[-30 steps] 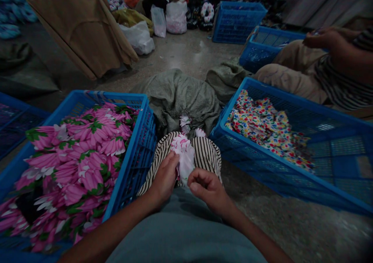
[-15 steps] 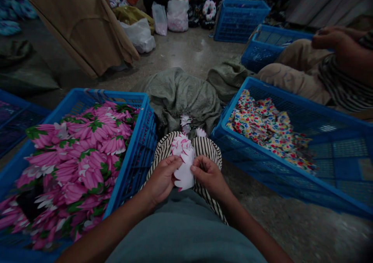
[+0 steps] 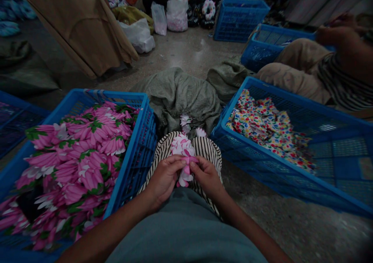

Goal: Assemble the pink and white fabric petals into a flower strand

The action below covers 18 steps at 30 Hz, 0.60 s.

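Above my lap, my left hand [image 3: 165, 177] and my right hand [image 3: 207, 174] pinch a pink and white petal-shaped fabric piece [image 3: 186, 173] between thumbs and fingers. Its pink side is folded up between the two thumbs. Just beyond it, a bunch of similar white and pink petal pieces [image 3: 180, 141] rests on my striped trousers [image 3: 206, 149]. A smaller petal piece [image 3: 200, 132] lies near my right knee, and another petal cluster [image 3: 185, 121] sits on the grey-green sack by my knees.
On the left stands a blue crate [image 3: 142, 100] heaped with pink petal pieces with green tips [image 3: 90, 166]. To the right, another blue crate [image 3: 291, 96] holds colourful dotted fabric pieces [image 3: 268, 127]. A grey-green sack [image 3: 180, 92] lies ahead. A co-worker's leg [image 3: 294, 76] is at the right.
The fabric piece, which lay flat with its white side showing, is now folded with pink facing up. My hands have come closer together.
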Each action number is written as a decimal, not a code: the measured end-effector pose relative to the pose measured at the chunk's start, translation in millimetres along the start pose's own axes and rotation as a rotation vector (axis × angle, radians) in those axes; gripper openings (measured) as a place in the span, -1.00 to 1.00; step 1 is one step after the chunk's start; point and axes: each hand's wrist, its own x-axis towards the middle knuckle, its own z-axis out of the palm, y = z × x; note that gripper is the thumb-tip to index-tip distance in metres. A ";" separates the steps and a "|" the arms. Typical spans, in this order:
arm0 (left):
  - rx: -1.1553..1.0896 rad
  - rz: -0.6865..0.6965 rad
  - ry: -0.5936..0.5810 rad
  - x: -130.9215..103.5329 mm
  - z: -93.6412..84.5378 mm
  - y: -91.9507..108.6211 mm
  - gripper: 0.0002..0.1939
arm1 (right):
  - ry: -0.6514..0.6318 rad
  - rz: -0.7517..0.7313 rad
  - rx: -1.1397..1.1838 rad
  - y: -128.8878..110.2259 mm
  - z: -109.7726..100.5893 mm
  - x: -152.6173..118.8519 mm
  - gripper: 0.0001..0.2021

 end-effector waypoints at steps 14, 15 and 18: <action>-0.048 -0.017 0.060 10.2 -5.3 -21.4 -0.84 | 0.019 -0.093 -0.027 1.5 -1.5 -1.0 -0.78; -0.077 -0.027 0.086 13.3 -7.6 -22.3 -0.87 | 0.014 -0.082 0.023 2.2 -2.6 -2.7 -0.77; -0.145 -0.098 0.097 19.5 -15.0 -18.8 -0.93 | -0.033 -0.008 0.244 5.4 -9.1 -9.3 -0.75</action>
